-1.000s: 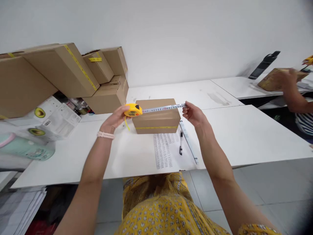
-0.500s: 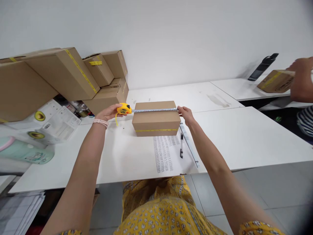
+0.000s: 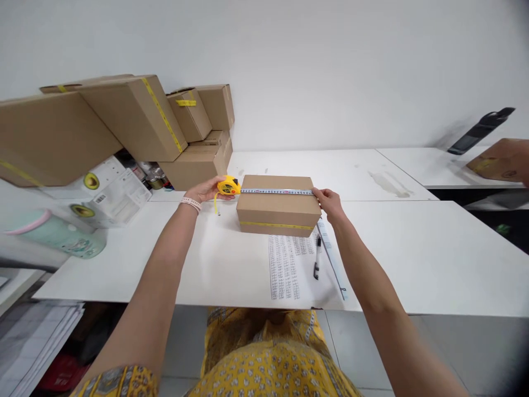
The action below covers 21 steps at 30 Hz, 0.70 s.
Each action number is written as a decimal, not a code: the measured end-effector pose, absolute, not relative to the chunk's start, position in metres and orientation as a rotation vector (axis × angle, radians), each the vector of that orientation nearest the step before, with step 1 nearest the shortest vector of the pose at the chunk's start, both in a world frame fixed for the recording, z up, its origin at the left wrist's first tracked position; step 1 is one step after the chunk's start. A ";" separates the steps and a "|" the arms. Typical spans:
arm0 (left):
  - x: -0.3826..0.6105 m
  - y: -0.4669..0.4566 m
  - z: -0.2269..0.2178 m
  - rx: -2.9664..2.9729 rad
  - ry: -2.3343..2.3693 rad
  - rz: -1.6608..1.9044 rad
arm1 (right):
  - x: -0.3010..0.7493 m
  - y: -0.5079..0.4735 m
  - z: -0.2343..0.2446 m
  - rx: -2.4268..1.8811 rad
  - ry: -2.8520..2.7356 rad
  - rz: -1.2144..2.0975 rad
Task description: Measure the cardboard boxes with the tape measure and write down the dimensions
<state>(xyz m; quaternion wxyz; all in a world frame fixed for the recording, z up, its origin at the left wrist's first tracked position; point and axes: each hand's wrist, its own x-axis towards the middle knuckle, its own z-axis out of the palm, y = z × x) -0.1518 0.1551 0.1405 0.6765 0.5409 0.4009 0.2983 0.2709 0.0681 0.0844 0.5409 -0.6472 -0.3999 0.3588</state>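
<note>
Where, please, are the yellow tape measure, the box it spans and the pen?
yellow tape measure (image 3: 228, 186), head view, on its case.
box (image 3: 276, 183), head view, on its top face.
pen (image 3: 316, 259), head view, on its barrel.

Left hand (image 3: 209, 190) holds tape measure (image 3: 228, 186), right hand (image 3: 329, 201) pins tape across box (image 3: 279, 207) top on table (image 3: 413, 248).

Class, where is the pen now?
Head view, right of centre: the pen lies on the printed sheet, beside the ruler, just before the cardboard box.
</note>
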 end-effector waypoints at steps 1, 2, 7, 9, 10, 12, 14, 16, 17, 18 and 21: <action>-0.152 0.156 0.141 1.219 0.905 0.665 | 0.272 0.068 0.084 -1.553 -0.964 0.843; -0.153 0.156 0.140 1.223 0.910 0.658 | 0.273 0.068 0.083 -1.568 -0.978 0.830; -0.151 0.154 0.139 1.254 0.934 0.631 | 0.276 0.072 0.081 -1.636 -1.044 0.753; -0.148 0.152 0.142 1.276 0.944 0.632 | 0.277 0.074 0.082 -1.655 -1.059 0.726; -0.147 0.151 0.146 1.292 0.947 0.637 | 0.277 0.075 0.084 -1.661 -1.065 0.716; -0.145 0.145 0.158 1.337 0.943 0.650 | 0.278 0.076 0.090 -1.661 -1.075 0.701; -0.144 0.132 0.175 1.393 0.922 0.649 | 0.281 0.077 0.100 -1.636 -1.089 0.695; -0.139 0.107 0.189 1.447 0.882 0.616 | 0.281 0.078 0.114 -1.585 -1.104 0.690; -0.134 0.089 0.191 1.464 0.855 0.586 | 0.280 0.079 0.121 -1.544 -1.113 0.685; -0.125 0.067 0.190 1.478 0.819 0.539 | 0.278 0.081 0.128 -1.496 -1.125 0.677; -0.083 -0.007 0.166 1.315 0.643 0.356 | 0.260 0.090 0.144 -1.381 -1.252 0.682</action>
